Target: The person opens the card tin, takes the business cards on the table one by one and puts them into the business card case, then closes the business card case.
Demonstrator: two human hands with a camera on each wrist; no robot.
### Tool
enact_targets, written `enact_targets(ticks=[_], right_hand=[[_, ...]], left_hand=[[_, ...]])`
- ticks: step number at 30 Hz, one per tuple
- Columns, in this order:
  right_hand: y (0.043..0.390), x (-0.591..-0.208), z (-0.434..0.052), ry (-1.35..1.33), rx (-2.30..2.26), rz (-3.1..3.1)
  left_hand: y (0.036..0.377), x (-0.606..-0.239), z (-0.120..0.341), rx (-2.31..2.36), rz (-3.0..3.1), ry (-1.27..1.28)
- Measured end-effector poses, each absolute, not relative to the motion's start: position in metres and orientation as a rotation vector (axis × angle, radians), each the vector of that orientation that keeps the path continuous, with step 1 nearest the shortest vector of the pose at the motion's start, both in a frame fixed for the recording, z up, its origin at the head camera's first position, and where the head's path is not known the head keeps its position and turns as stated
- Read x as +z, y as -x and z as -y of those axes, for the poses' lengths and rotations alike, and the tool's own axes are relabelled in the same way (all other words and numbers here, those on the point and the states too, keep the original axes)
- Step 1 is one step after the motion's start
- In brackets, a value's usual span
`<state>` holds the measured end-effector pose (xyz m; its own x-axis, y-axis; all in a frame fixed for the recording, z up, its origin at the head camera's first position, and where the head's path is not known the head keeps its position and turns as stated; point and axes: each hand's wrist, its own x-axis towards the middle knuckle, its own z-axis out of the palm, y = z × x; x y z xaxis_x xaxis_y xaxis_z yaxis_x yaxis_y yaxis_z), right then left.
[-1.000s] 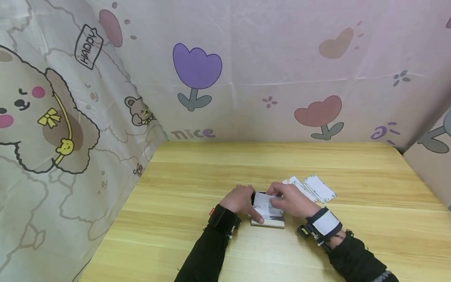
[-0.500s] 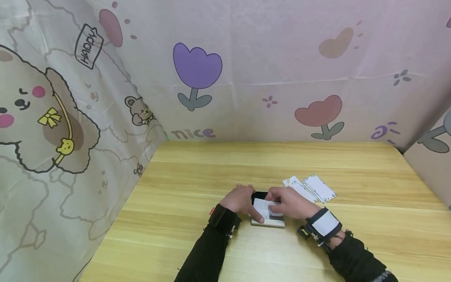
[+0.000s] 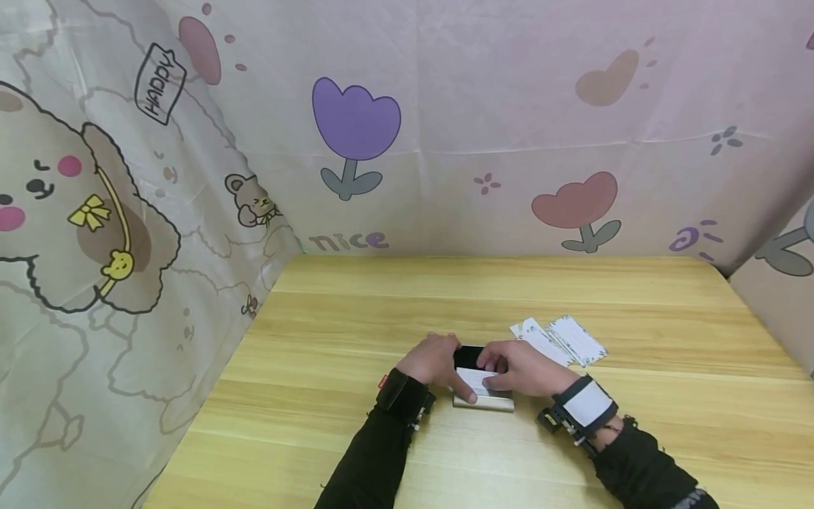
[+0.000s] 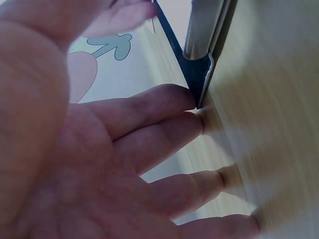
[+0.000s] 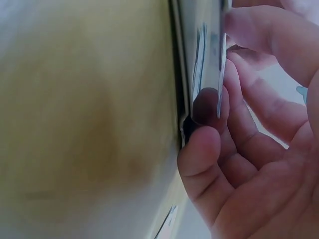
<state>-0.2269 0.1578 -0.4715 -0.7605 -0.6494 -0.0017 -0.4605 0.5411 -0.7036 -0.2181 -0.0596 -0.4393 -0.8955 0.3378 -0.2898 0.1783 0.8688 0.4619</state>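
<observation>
A silver card case [image 3: 485, 404] with a dark inside lies on the wooden table [image 3: 381, 304] in the head view. My left hand [image 3: 437, 360] holds its left side, thumb along the near edge. In the left wrist view its index fingertip [image 4: 179, 99] touches the case's corner [image 4: 202, 74]. My right hand [image 3: 520, 367] pinches a white card [image 3: 473, 378] lying low in the case. In the right wrist view my right thumb [image 5: 199, 149] presses the shiny case edge [image 5: 207, 55]. The fingers hide most of the card.
Several loose white cards [image 3: 566, 339] lie fanned on the table just beyond my right hand. A printed curtain [image 3: 445, 141] closes off the back and the left side. The table's right edge [image 3: 757, 311] runs near a box.
My right hand has lowered the white card from a raised tilt down into the case, and more of the dark inside shows. The left hand has not moved.
</observation>
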Motion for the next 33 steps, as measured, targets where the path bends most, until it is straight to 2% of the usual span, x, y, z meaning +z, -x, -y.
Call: enact_targets(ticks=[14, 21, 27, 33], right_hand=[[0.227, -0.472, -0.158, 0.918, -1.014, -2.619], [0.227, -0.47, -0.161, 0.522, -0.917, -3.112], [0.226, -0.465, -0.172, 0.11, -0.783, -3.107], [0.229, -0.464, -0.179, 0.105, -0.676, -3.087]], left_hand=[[0.219, -0.441, 0.059, 0.602, -2.681, -0.386], [0.219, -0.441, 0.06, 0.616, -2.678, -0.404], [0.217, -0.441, 0.06, 0.611, -2.684, -0.405], [0.218, -0.442, 0.06, 0.614, -2.684, -0.387]])
